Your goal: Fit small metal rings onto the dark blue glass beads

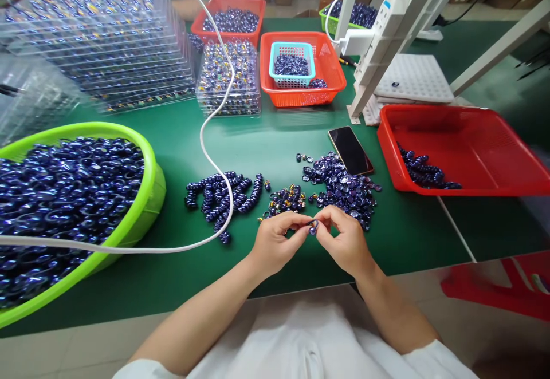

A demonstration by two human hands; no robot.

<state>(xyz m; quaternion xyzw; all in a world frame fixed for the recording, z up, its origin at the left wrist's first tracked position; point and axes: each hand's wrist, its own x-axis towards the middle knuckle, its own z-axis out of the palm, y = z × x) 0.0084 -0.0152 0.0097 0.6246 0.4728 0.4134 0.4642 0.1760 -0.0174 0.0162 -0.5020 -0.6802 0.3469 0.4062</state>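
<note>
Left hand (275, 241) and right hand (344, 240) together, fingertips pinched on one small blue ring (313, 228). At twelve o'clock, pile of blue pieces (344, 187); at nine o'clock, green basin (148, 196).

A small dark blue glossy ring piece (313, 227) is pinched between the fingertips of the left hand (275, 243) and the right hand (344, 240). It is held above the green table (275, 138), near its front edge. It stands almost upright, and its opening faces the camera.
</note>
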